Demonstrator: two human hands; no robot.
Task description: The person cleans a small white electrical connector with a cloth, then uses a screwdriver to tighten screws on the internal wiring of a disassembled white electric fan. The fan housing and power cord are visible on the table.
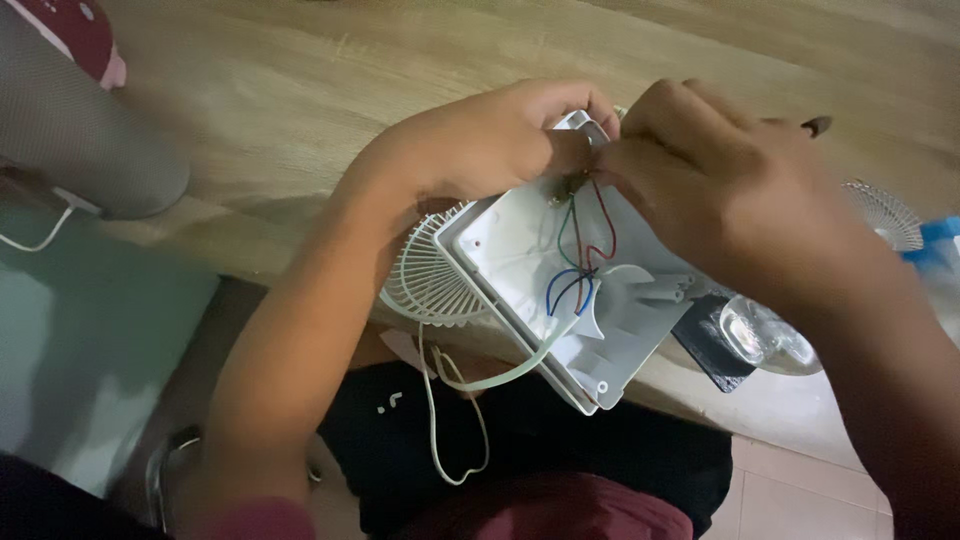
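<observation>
Both hands pinch at thin wires [575, 250] inside a light, rigid white plastic fan housing [540, 290]: left hand [500, 140] grips its top edge, right hand [700, 170] fingers closed on fragile wiring.

Two hands [500, 140], one white housing [560, 300], two round grilles [425, 280].
</observation>
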